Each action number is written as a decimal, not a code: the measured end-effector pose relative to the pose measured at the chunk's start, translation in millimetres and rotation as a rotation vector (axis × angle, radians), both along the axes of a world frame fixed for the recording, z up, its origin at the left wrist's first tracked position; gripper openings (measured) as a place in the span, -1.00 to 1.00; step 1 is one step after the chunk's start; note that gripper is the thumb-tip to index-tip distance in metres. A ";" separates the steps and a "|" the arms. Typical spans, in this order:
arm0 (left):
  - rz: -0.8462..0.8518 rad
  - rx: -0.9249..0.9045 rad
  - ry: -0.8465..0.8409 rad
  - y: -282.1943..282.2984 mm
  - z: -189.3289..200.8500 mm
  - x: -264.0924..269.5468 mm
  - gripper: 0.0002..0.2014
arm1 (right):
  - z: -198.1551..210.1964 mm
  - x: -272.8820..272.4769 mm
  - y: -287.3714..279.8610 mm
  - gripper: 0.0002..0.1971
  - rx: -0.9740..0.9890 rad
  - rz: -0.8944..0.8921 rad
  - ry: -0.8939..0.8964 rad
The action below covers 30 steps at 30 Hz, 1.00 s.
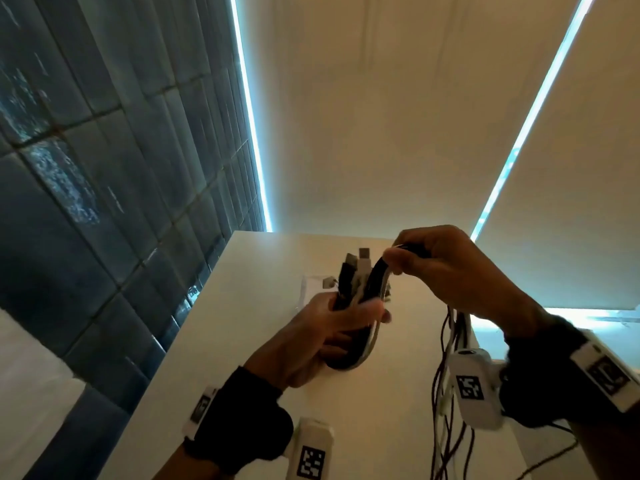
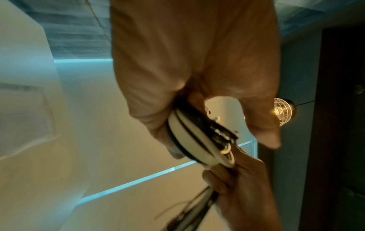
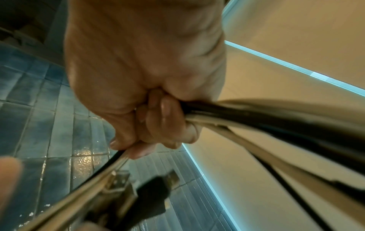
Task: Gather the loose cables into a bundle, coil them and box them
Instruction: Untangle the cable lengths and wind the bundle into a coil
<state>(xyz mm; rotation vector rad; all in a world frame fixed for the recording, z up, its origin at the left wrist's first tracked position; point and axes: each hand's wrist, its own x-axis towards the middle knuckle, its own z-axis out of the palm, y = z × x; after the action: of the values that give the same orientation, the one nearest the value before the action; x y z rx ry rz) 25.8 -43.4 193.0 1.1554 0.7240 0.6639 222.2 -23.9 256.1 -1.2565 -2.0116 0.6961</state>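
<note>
Left hand [image 1: 320,327] closed tight round the cables [image 1: 353,282], plug ends sticking up out of the grip. Right hand [image 1: 446,268] just beside and a bit above, pinching the same cables where they bend over in a loop. Loose tails [image 1: 446,393] hanging straight down under the right grip, above the worktop [image 1: 249,341]. Next, probably: bring the hanging part round toward the left grip. No box clearly seen.
</note>
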 end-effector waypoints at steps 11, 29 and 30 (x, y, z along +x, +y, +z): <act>-0.045 0.096 0.084 -5.1 -3.3 -1.4 -0.84 | -14.5 -7.5 12.9 -0.77 -0.064 0.116 -0.018; 0.152 -0.178 -0.127 -5.4 -1.7 -14.3 -0.70 | -64.9 41.7 6.2 -0.38 -0.430 0.181 0.413; 0.170 -0.178 -0.137 -4.1 -2.7 -16.3 -0.69 | -69.9 42.4 4.1 -0.34 -0.434 0.165 0.443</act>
<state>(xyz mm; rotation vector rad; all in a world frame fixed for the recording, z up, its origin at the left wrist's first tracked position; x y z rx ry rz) 9.5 -47.5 190.3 0.8831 0.7533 0.7964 264.5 -19.8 186.2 -1.0476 -1.6534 1.4147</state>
